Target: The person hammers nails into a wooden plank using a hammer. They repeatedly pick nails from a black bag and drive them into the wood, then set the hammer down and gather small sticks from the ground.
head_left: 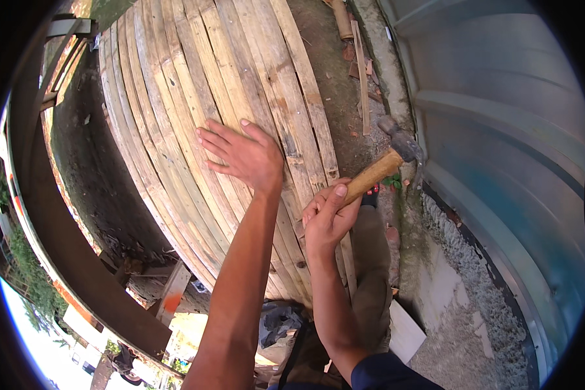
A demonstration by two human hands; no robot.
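My left hand point(248, 155) lies flat on a surface of long, pale bamboo slats point(182, 97), its fingers spread. Thin dark gaps run between the slats. At the right edge of the slats, my right hand point(331, 214) is closed round the wooden handle of a hammer point(374, 174). The hammer's dark metal head points up and to the right, out beyond the slats and near the metal wall. Nothing is between the hammer head and the ground below it in this view.
A ribbed metal sheet wall point(494, 123) rises on the right above a rough concrete base point(461, 286). Bamboo offcuts and a thin wooden strip point(363, 78) lie on the dirt by it. To the left stands a curved-looking dark beam point(36, 188). A white board point(406, 331) rests near my leg.
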